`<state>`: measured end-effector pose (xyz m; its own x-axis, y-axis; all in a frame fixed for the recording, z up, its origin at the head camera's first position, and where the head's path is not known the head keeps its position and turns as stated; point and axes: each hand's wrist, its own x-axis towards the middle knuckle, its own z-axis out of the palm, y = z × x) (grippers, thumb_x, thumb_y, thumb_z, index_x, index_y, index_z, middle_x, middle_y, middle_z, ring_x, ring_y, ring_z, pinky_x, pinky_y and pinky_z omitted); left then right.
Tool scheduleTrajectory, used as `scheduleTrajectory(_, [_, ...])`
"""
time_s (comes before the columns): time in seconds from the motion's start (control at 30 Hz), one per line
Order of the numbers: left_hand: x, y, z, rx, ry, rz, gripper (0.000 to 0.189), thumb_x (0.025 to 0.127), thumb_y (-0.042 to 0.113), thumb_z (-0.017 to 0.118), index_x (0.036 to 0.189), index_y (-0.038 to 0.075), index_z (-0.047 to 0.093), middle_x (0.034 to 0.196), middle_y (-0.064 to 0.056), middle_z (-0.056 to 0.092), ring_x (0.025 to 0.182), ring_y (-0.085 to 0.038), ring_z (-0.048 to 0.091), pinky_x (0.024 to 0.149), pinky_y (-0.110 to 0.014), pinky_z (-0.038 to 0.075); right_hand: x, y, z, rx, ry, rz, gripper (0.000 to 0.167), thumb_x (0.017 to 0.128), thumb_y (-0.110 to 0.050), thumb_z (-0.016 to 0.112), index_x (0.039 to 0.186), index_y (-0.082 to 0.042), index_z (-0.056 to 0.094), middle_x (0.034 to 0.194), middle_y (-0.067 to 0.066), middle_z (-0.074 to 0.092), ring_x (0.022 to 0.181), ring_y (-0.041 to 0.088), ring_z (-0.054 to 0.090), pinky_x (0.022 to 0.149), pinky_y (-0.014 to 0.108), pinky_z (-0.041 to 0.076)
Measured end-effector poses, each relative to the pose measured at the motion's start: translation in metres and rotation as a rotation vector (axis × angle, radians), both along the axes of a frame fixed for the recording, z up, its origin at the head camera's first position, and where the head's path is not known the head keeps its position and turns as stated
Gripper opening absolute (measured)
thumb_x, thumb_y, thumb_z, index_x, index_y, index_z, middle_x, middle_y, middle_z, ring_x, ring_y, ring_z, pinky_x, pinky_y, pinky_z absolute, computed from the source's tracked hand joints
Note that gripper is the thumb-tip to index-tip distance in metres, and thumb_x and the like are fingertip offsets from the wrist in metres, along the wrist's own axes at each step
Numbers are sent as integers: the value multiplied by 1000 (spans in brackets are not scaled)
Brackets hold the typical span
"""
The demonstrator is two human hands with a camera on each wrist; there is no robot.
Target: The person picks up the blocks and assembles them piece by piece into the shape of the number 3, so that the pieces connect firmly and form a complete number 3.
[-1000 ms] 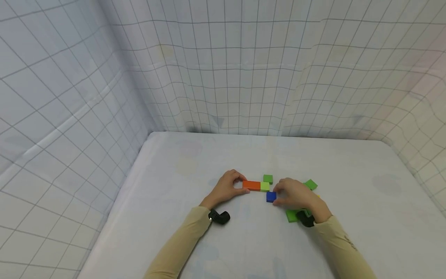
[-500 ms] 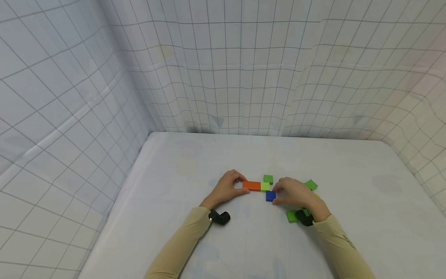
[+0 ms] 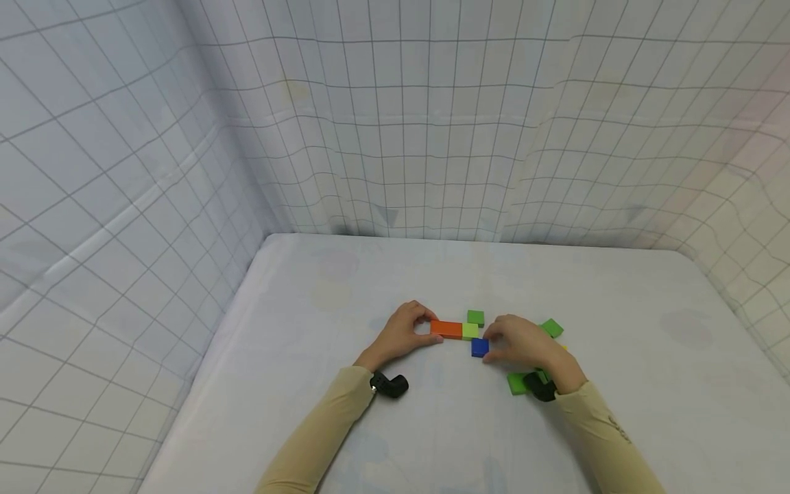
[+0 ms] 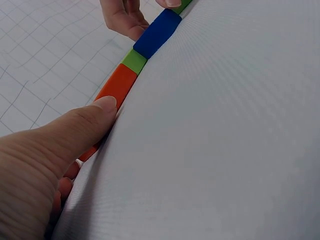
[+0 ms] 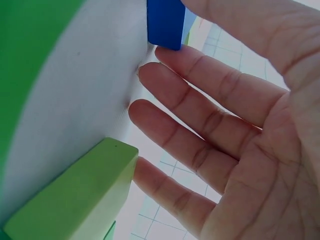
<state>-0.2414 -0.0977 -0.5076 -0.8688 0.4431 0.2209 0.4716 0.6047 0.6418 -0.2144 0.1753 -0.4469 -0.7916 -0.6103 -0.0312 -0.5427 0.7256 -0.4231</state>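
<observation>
My left hand pinches the left part of an orange block, its thumb on the near side in the left wrist view. A light green block sits against the right end of the orange one. My right hand holds a square blue block by its right side between thumb and index finger; its other fingers stretch out loosely in the right wrist view. The blue block lies just in front of the light green block. Behind it, a darker green block lies flat near its far edge.
Under and beside my right hand lie more green blocks, one beyond the wrist and another on the near side. A bit of yellow shows beside the right wrist. White gridded cloth walls in the white table.
Over the last second the blue block has shifted very slightly toward the light green block with my right hand. My left hand and the orange block look unmoved.
</observation>
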Motion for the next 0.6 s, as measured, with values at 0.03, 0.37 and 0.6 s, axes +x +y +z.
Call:
scheduleTrajectory(0.03, [0,0,0,-1,-1,-1,37,77,42,78,102,18,67,94,8,53,85,-10,45,76,-26,39,0,1,0,-2,-1,-2,33,76,-29,81,99,-8,72,91,-5,61,84,14,56,78,37,47])
scheduleTrajectory(0.37, [2,0,1,-3,-16,0,38,77,43,77,103,17,67,95,8,53,86,-11,46,78,-27,39,0,26,10,-87,-39,-145,26,84,-22,73,103,-6,69,96,2,63,91,22,58,79,43,47])
scheduleTrajectory(0.6, [3,1,4,-10,-20,5,38,77,42,78,104,17,67,96,8,53,87,-11,46,78,-27,39,-5,49,16,-69,-37,-202,23,82,-20,76,97,-5,68,87,1,59,79,20,54,70,39,45])
